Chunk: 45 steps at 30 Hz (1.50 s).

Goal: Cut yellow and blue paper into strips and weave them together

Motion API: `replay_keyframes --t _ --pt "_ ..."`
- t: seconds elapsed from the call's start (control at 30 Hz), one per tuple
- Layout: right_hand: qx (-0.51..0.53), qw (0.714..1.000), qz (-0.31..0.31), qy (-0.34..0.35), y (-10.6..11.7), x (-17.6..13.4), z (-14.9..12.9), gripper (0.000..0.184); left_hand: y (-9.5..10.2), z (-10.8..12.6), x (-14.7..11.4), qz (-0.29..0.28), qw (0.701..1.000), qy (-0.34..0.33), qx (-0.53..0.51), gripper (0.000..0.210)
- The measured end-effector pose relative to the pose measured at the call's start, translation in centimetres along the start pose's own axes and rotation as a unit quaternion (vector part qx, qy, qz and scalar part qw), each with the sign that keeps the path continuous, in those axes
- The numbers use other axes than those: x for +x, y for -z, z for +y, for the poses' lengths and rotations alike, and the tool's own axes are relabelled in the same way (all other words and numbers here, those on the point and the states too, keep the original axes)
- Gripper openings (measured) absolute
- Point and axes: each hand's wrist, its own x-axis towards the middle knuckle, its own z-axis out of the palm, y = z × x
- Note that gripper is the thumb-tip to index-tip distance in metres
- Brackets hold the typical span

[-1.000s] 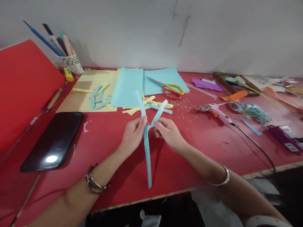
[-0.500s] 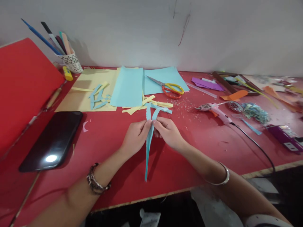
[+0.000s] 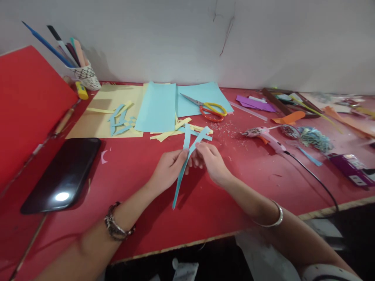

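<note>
A narrow light-blue paper strip hangs between my hands, its lower end pointing toward me. At the top it parts into two arms in a Y, and the left arm has a ragged edge. My left hand pinches the strip by thumb and finger just below the fork. My right hand has its thumb and fingers closed on the right arm of the strip. Behind the fork lies a small pile of yellow paper strips with blue ones among them.
Scissors rest on blue paper sheets at the back. A black phone lies left. To the right are a pink glue gun with its cord, a purple power socket and a brown tray.
My right hand has shifted slightly right and up along its arm of the strip, and the fork has spread wider. The strip's lower end has swung left and up.
</note>
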Motion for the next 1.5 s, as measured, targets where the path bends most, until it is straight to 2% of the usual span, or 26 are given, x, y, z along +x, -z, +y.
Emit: replay_keyframes --t 0.1,0.23,0.43,0.57,0.63,0.83,0.97,1.13,1.33,1.4,1.5 --pt "-0.03 0.999 -0.041 0.016 -0.16 -0.15 -0.09 0.029 -0.03 -0.15 -0.05 0.014 1.0 -0.018 0.013 0.04" --pt "-0.059 0.997 -0.041 0.033 -0.22 -0.24 -0.12 0.03 -0.06 -0.18 -0.17 0.038 0.999 -0.031 0.016 0.039" --pt "-0.066 0.996 -0.056 0.021 -0.25 -0.36 0.01 0.034 0.39 0.4 0.0 0.104 0.994 0.02 -0.004 0.04" --pt "-0.046 0.999 0.002 0.012 -0.18 -0.25 -0.17 0.035 0.44 0.6 0.09 0.031 0.999 0.02 -0.022 0.041" --pt "-0.029 0.999 0.022 0.017 -0.12 -0.18 -0.29 0.034 0.28 0.51 0.03 0.013 1.0 0.014 -0.017 0.04" --pt "-0.046 0.996 -0.052 0.048 -0.19 -0.31 -0.24 0.026 -0.04 -0.08 -0.19 0.034 0.999 -0.009 0.024 0.04" --pt "-0.067 0.995 -0.055 0.055 -0.17 -0.35 -0.15 0.03 -0.09 -0.05 -0.26 0.052 0.998 -0.016 0.025 0.04" --pt "-0.07 0.996 -0.04 0.036 -0.19 -0.41 -0.23 0.032 0.11 0.26 -0.23 0.117 0.993 -0.014 0.014 0.039" --pt "-0.026 0.998 0.034 0.044 0.03 -0.1 -0.2 0.032 0.14 0.05 -0.07 0.017 1.0 0.0 -0.004 0.037" --pt "-0.026 0.998 0.024 0.048 0.02 -0.09 -0.23 0.031 0.07 -0.07 -0.05 0.018 1.0 0.004 0.007 0.036" --pt "-0.038 0.997 -0.032 0.053 -0.15 -0.26 -0.3 0.026 0.04 -0.2 -0.09 0.033 0.999 -0.006 0.03 0.037"
